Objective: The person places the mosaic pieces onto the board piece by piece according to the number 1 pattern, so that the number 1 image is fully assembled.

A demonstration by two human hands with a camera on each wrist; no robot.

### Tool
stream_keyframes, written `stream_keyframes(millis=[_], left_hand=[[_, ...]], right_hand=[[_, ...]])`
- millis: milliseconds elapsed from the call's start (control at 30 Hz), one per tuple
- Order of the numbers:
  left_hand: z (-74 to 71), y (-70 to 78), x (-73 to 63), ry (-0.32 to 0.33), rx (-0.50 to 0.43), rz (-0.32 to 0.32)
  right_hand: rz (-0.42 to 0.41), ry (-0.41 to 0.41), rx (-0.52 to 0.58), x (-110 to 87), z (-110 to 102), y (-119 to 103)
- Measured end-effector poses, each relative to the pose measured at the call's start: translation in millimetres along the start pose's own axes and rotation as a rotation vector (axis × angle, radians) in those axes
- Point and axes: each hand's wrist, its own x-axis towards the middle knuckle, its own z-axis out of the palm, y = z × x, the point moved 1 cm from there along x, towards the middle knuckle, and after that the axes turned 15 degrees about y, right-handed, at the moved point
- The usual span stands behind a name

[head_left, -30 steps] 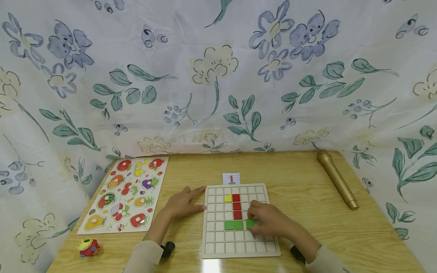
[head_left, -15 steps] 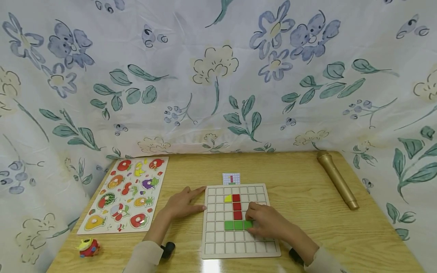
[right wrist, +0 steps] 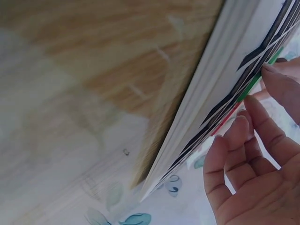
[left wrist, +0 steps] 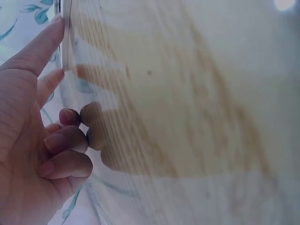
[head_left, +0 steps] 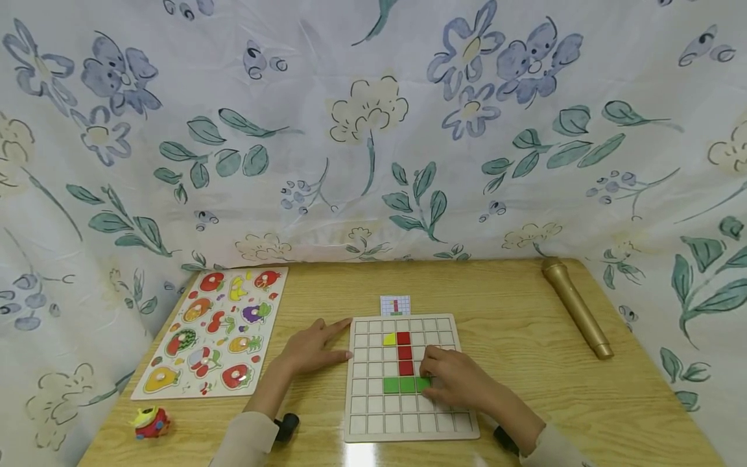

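A pale wooden grid board (head_left: 358, 436) lies before me. Three red tiles (head_left: 405, 353) form a column in it, with a yellow piece (head_left: 390, 340) left of the top one. Below them runs a row of green tiles (head_left: 407, 385). My right hand (head_left: 458, 376) pinches the right-end green tile (head_left: 423, 384) between thumb and index finger; in the right wrist view, both touch the green edge (right wrist: 251, 86). My left hand (head_left: 309, 348) touches the board's left edge with straight index finger and thumb; the other fingers (left wrist: 65, 140) are bent.
A small pattern card (head_left: 395, 305) lies at the board's far edge. To the left are a fruit puzzle board (head_left: 218, 350) and a small red and yellow toy (head_left: 152, 423). A gold microphone (head_left: 578, 308) lies at the right. A floral cloth (head_left: 350, 162) hangs behind the table.
My right hand has moved slightly left, bringing the green tile against the other two in the row. Over the last half second it stays there. The left hand has not moved.
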Motion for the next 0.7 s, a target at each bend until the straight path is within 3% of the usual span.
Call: stream_keyframes(millis=[300,533,700], left_hand=[[1.1,-0.4,2.8,-0.002,-0.007,-0.002],[4.1,-3.7,2.6,-0.018,0.000,0.013],[-6.7,3.6,1.4,-0.029,0.035,0.012]], right_hand=[[0.041,-0.008,0.034,-1.6,-1.5,0.7],[0.096,0.032,0.032,-0.9,-11.7,9.3],[0.175,0.068,-0.001,3.4,-24.4,19.5]])
